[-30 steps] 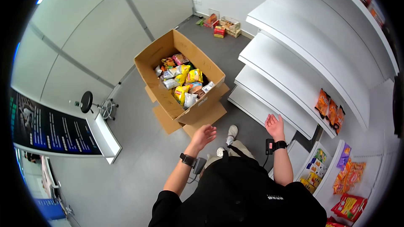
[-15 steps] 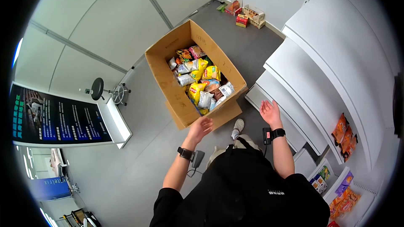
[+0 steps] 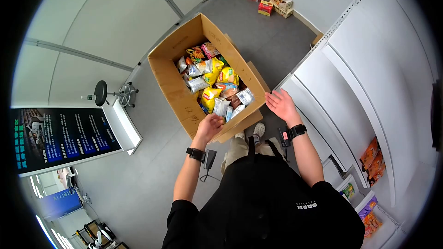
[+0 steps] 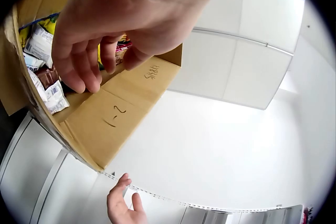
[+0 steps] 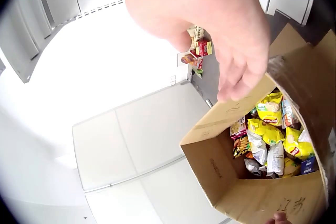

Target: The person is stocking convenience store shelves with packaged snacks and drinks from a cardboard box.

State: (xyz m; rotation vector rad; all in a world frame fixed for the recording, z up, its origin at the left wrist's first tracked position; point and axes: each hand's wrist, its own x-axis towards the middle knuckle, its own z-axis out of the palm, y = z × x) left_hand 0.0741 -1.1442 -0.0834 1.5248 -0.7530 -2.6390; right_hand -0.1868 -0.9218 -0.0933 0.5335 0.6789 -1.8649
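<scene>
A big open cardboard box (image 3: 177, 94) stands in front of the person, filled with snack bags. Among them are yellow chip bags (image 3: 228, 75), silver bags (image 3: 197, 84) and a white packet (image 3: 245, 96). The left hand (image 3: 210, 126) is over the box's near left edge, fingers relaxed and holding nothing; in the left wrist view its fingers hang loosely over the opening. At the box's near right corner, the right hand (image 3: 281, 105) is spread with nothing in it. From the right wrist view, that hand's fingertips (image 5: 227, 94) overlap the box's rim.
White shelves (image 3: 332, 106) line the right side, with orange snack bags (image 3: 373, 161) on one shelf. Small food boxes (image 3: 272, 6) sit on the floor by the back wall. A wheeled stool (image 3: 102, 93) and a dark sign board (image 3: 64, 138) are at left.
The person has come closer to the box. Both hands have moved forward to its near edge, the right one also shifting left toward the box's corner. Neither hand has picked up anything.
</scene>
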